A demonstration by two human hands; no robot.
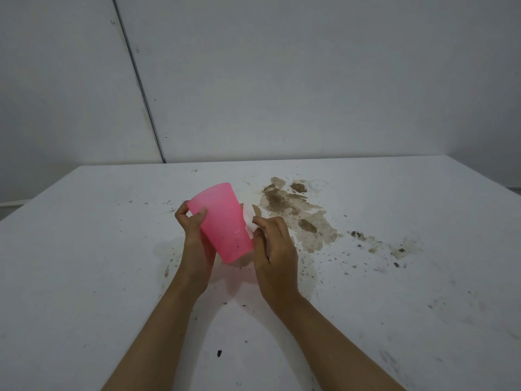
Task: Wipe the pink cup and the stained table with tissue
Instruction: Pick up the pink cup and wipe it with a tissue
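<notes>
A pink plastic cup (222, 218) is held above the white table (84, 249), tilted with its mouth pointing up and to the left. My left hand (194, 235) grips it near the rim, thumb on the outer wall. My right hand (275, 249) holds a white tissue (249, 221) pressed against the cup's right side. A few dark specks show on the cup's wall. A large brown stain (298, 215) spreads on the table just to the right of the cup.
Smaller brown smears (394, 248) and dark specks trail to the right of the main stain. A faint ring mark (166, 249) lies left of the hands. A grey panelled wall (282, 80) rises behind the table's far edge.
</notes>
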